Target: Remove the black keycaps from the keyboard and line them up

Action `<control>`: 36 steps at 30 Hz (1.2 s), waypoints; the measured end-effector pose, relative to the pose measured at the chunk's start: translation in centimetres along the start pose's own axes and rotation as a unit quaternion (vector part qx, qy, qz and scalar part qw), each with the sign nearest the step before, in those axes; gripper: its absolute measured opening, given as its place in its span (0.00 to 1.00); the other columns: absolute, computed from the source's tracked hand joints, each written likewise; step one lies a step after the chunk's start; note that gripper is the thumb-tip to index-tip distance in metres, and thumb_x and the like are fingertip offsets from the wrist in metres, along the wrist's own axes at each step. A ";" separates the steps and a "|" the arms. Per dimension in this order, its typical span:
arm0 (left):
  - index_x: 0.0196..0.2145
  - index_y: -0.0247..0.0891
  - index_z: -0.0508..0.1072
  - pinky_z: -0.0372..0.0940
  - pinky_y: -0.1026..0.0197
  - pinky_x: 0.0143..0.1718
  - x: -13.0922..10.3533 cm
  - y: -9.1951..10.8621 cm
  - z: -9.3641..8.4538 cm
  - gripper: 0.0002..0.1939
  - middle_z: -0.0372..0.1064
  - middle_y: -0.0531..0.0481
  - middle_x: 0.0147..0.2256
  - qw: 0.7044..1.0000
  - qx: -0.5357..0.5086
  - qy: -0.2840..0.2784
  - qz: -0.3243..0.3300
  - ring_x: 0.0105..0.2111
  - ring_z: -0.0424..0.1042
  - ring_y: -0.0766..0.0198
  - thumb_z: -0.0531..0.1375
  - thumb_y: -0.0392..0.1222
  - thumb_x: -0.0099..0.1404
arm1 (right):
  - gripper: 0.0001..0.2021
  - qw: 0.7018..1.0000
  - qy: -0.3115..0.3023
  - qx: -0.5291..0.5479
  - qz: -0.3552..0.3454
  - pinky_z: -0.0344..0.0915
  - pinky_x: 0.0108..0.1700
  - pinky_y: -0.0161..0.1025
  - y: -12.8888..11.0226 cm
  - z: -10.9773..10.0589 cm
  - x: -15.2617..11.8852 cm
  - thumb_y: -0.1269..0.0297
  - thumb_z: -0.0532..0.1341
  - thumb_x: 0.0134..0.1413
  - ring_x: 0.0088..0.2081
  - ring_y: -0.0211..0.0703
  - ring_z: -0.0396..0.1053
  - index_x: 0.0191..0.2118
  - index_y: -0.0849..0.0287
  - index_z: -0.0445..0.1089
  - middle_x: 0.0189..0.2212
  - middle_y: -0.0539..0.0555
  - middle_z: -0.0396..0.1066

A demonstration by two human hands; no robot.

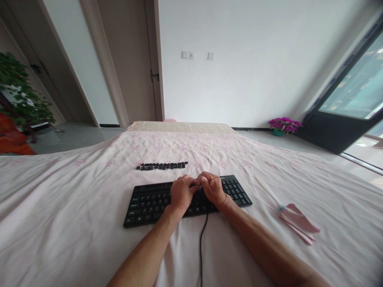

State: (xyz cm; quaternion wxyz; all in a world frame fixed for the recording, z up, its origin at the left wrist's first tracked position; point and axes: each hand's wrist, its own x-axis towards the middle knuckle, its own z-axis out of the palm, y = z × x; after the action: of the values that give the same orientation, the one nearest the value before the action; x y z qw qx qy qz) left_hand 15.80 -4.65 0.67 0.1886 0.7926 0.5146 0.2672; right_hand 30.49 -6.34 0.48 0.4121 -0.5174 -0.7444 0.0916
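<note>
A black keyboard [149,206] lies on the pink-patterned bedsheet, its cable [202,243] running down toward me. My left hand [182,194] rests over the middle of the keys, thumb and fingers pinched together. Right beside it, my right hand [212,188] is curled closed over the keyboard's upper part. The fingertips of both hands meet above the keys, and whatever sits between them is too small to make out. Beyond the keyboard, several loose black keycaps [163,166] are lined up in rough rows.
To the right lies a folded pink cloth [299,223] beside a thin white stick [267,191]. The bedsheet [74,215] is wrinkled. Past it are a white wall, doors, a pot of magenta flowers [285,124] and a leafy plant [20,91].
</note>
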 end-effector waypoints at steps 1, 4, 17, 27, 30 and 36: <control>0.33 0.44 0.76 0.58 0.62 0.40 0.0 0.0 0.1 0.06 0.73 0.52 0.36 1.000 -0.010 0.002 0.004 0.39 0.69 0.61 0.62 0.47 0.59 | 0.19 1.000 0.015 0.005 0.003 0.64 0.40 0.35 0.0 0.0 0.0 0.61 0.47 0.64 0.30 0.39 0.68 0.25 0.57 0.67 0.26 0.52 0.70; 0.35 0.44 0.75 0.58 0.63 0.38 0.0 -0.1 0.2 0.06 0.73 0.52 0.36 1.000 -0.029 0.004 0.000 0.38 0.70 0.62 0.62 0.45 0.59 | 0.18 0.999 0.032 0.016 -0.013 0.64 0.39 0.35 -0.2 0.0 0.0 0.62 0.46 0.64 0.30 0.39 0.68 0.26 0.57 0.68 0.26 0.52 0.70; 0.45 0.40 0.69 0.66 0.65 0.39 1.0 -1.7 0.6 0.17 0.73 0.55 0.31 0.961 -0.254 0.089 -0.057 0.31 0.72 0.69 0.58 0.33 0.57 | 0.16 0.997 0.036 0.048 -0.044 0.66 0.39 0.36 -2.7 -1.9 2.7 0.64 0.48 0.64 0.30 0.37 0.68 0.51 0.55 0.67 0.28 0.50 0.70; 0.40 0.38 0.74 0.67 0.64 0.42 1.0 -1.9 0.9 0.11 0.75 0.50 0.38 0.967 -0.242 0.074 -0.040 0.36 0.74 0.67 0.55 0.34 0.60 | 0.17 0.971 0.168 0.152 0.072 0.61 0.28 0.32 -0.5 -4.2 4.3 0.55 0.49 0.62 0.22 0.34 0.61 0.45 0.59 0.69 0.24 0.49 0.66; 0.39 0.39 0.74 0.67 0.64 0.44 1.0 -2.1 1.1 0.11 0.75 0.50 0.38 0.969 -0.238 0.068 -0.022 0.37 0.74 0.66 0.55 0.35 0.60 | 0.21 0.970 0.198 0.030 0.134 0.61 0.28 0.33 3.6 -8.0 5.3 0.53 0.48 0.61 0.22 0.35 0.62 0.47 0.60 0.70 0.27 0.52 0.70; 0.38 0.39 0.74 0.66 0.62 0.43 0.9 -1.9 1.0 0.11 0.74 0.49 0.39 0.974 -0.218 0.059 -0.011 0.37 0.73 0.64 0.54 0.37 0.60 | 0.19 0.905 0.114 -0.227 0.342 0.64 0.36 0.36 12.7 -14.5 4.5 0.64 0.50 0.57 0.34 0.41 0.70 0.51 0.60 0.71 0.38 0.57 0.75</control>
State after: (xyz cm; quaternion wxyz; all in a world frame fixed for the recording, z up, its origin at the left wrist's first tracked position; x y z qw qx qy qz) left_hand 15.34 -3.08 -1.01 0.3291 0.7099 0.4625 0.4169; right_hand 49.02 -1.00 4.98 0.3086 -0.8267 -0.4705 -0.0045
